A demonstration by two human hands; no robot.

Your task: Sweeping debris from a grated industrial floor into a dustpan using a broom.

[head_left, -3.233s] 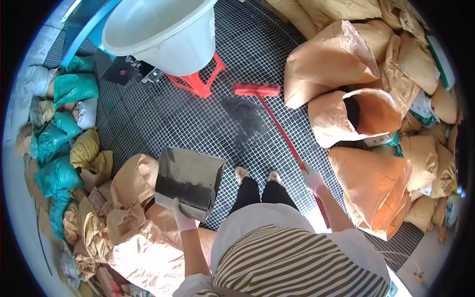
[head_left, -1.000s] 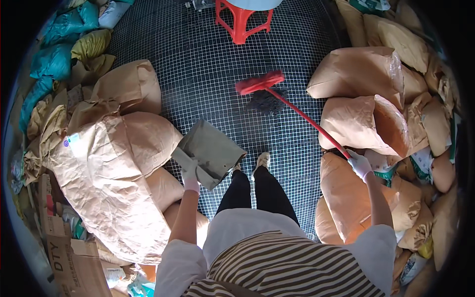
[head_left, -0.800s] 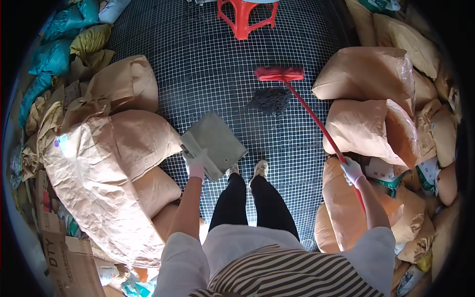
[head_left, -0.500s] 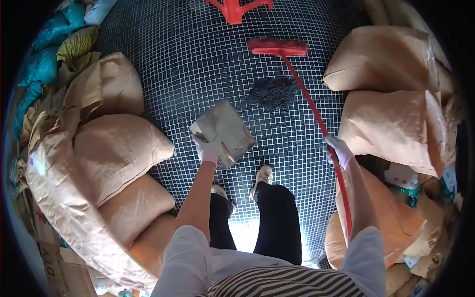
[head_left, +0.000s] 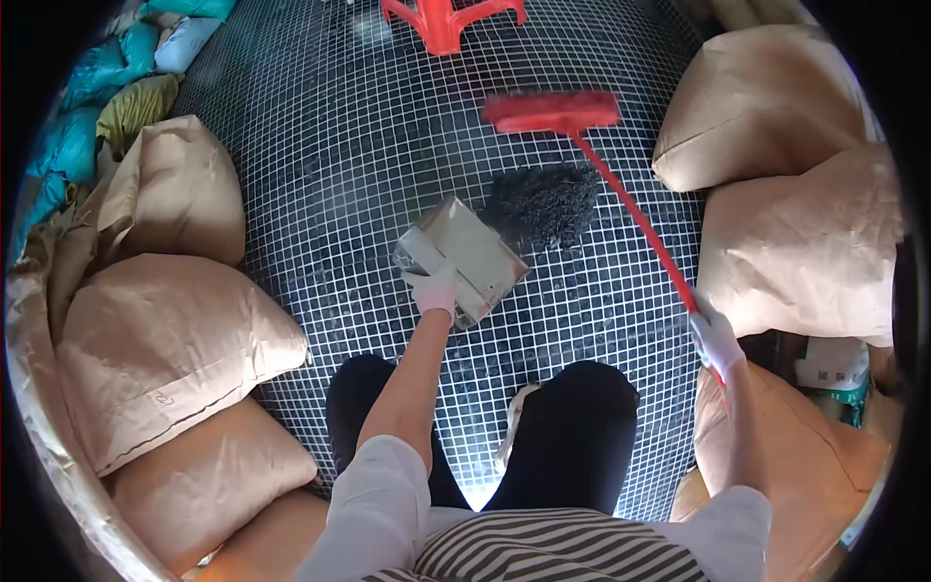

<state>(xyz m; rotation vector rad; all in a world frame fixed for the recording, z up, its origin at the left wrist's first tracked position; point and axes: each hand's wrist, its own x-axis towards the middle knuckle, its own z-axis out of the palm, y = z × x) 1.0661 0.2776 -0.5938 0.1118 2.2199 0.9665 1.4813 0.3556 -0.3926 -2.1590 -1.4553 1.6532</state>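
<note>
My gloved left hand [head_left: 433, 289] is closed on a pale metal dustpan [head_left: 475, 254], low over the tiled floor with its open edge turned to the far right. Just beyond that edge lies a heap of dark debris [head_left: 548, 206]. Out on the right, my gloved right hand [head_left: 716, 339] wraps round the red handle of a broom [head_left: 551, 112]. The broom's wide red head stands on the far side of the heap, apart from it. My knees are bent beneath my arms.
Large brown paper sacks [head_left: 179, 354] line the left side, and more brown sacks [head_left: 790, 247] are stacked on the right. Teal bags [head_left: 107, 63] lie at the far left. A red plastic stool [head_left: 441, 24] stands at the far edge. Small tiles cover the floor [head_left: 359, 194].
I have crouched lower, with my knees more bent. The dustpan has moved right, close against the heap. My right hand has slid outward with the broom, whose head remains beyond the debris.
</note>
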